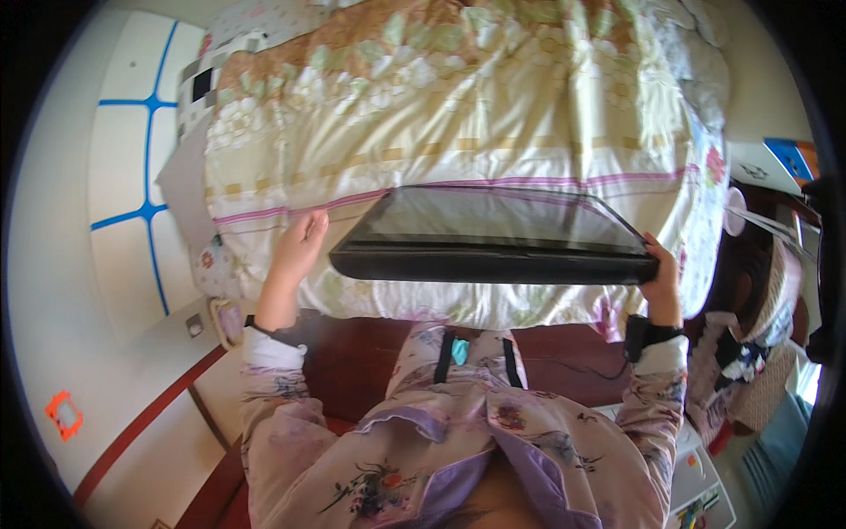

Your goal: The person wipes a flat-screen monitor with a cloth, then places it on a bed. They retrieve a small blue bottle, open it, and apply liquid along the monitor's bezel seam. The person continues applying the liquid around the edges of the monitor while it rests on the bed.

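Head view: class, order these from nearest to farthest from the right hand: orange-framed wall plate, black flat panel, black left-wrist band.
1. Black flat panel: touching the right hand.
2. Black left-wrist band: left of the panel.
3. Orange-framed wall plate: on the far left wall, low in view.

A pale, flower-printed pyjama top [379, 485] is worn, trimmed with purple lapels [545, 472]. Its patterned sleeves [278, 388] are finished with white cuffs [663, 356], above which black wristbands [270, 329] are worn. Similarly pale, printed trousers [410, 361] are overlaid by black straps [445, 357].
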{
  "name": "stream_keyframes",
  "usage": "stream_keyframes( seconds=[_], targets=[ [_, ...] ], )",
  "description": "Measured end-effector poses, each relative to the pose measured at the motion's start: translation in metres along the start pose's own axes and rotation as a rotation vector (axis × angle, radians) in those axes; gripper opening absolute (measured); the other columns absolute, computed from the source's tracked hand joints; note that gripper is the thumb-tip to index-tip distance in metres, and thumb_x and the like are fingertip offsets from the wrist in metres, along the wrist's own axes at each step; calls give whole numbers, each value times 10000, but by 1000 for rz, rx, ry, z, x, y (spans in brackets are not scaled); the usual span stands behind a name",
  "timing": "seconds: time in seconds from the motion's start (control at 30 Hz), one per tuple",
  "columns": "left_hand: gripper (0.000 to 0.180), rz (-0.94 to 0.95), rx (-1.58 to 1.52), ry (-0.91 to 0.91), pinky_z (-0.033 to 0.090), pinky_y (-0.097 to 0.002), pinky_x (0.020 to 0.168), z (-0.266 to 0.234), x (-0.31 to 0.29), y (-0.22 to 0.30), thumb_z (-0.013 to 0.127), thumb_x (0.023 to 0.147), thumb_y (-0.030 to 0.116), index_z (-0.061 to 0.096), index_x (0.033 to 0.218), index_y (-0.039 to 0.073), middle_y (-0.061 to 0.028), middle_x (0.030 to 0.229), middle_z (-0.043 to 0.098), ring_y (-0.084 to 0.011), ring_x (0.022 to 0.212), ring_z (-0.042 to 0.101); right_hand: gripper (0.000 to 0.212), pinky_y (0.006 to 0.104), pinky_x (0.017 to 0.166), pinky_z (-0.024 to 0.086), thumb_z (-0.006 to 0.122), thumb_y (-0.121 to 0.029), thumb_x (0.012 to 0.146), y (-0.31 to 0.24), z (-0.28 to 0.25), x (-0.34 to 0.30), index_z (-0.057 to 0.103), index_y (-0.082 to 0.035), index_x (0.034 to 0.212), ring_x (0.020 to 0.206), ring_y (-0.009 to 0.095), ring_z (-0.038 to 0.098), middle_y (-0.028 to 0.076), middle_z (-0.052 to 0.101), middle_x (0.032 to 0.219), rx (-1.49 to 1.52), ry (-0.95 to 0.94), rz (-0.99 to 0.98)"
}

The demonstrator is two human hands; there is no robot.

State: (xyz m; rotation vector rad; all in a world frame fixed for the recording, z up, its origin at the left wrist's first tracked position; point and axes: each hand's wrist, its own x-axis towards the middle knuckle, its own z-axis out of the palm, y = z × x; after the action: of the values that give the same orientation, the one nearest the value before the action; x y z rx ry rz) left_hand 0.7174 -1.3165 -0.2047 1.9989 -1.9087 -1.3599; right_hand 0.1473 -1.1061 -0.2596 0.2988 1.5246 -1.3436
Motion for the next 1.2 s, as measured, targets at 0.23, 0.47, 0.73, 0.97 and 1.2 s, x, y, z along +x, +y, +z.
stream_keyframes(
  seconds=[0.23,0.47,0.73,0.97,1.2],
  targets=[
    [512,-273,-733,-84,400,-310,948,26,-9,-40,510,927,412,523,1253,18,-74,1204,578,-180,1102,530,464,390,828,500,467,-77,808,0,-6,7,480,17,1262,907,260,594,133,571,1071,-3,-43,15],
    [394,-251,-1035,-146,392,-326,971,46,-8,-18,538,817,104,568,1187,-27,-110,1237,567,-206,1115,532,382,362,818,496,478,-95,856,-2,-10,3,519,6,1223,884,245,603,119,605,1022,-48,-51,8],
    [420,-318,-1167,-37,408,-347,971,53,-6,-22,495,735,16,570,1130,-104,-176,1186,577,-263,1093,543,282,312,809,483,500,-132,916,-31,-19,16,579,9,1148,892,203,594,92,618,1016,-340,-231,69],
    [425,-318,-1276,20,437,-370,945,58,1,-32,498,707,27,573,1098,-123,-192,1167,581,-287,1041,570,312,250,735,465,585,-131,874,-65,15,32,564,-7,1160,819,116,555,31,593,958,-840,-361,234],
    [448,-303,-1331,-61,425,-362,955,54,1,-26,471,715,1,537,1140,-122,-199,1180,559,-290,1086,538,428,257,741,453,642,-160,845,-96,54,13,517,-17,1229,822,107,526,16,559,890,-1209,-504,41]
  ],
)
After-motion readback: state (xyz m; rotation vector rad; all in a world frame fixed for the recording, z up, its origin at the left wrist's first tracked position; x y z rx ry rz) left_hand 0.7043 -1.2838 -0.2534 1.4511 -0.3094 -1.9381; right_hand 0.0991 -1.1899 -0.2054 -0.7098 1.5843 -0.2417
